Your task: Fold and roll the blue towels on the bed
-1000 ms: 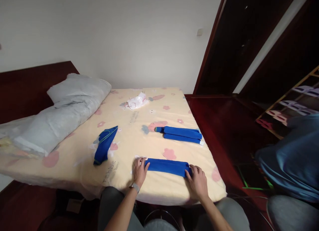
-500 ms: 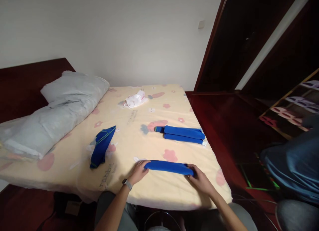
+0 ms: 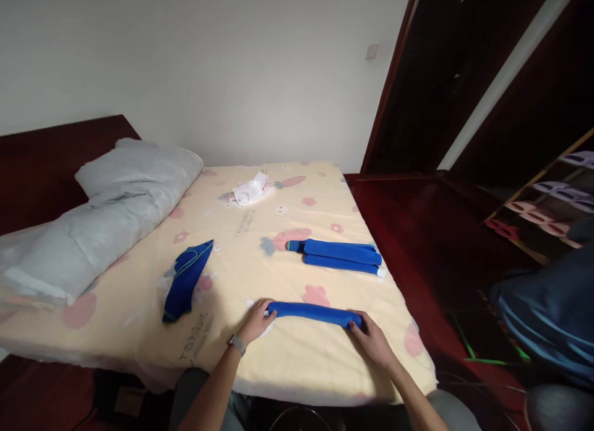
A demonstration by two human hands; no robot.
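Near the bed's front edge lies a long rolled blue cloth (image 3: 313, 312), set crosswise before me. My left hand (image 3: 256, 320) is closed on its left end, thumb on the near side. The right end is gripped by my right hand (image 3: 372, 339), whose fingers wrap over its tip. Just beyond it rests a folded blue bundle (image 3: 342, 255) with a white tag at its right end and a narrow, green-edged end at its left. To the left, a smaller crumpled blue cloth (image 3: 187, 282) with green stitching lies on the sheet.
The bed has a cream patterned sheet (image 3: 278, 369). A grey quilt (image 3: 116, 214) lies along its left side, and a white plastic bag (image 3: 252, 190) sits near the wall. On the right are a slipper rack (image 3: 533, 202) and dark blue fabric (image 3: 547, 307).
The rolled cloth looks slimmer than before, held at the same two ends. My hands have barely moved, and the view has shifted slightly.
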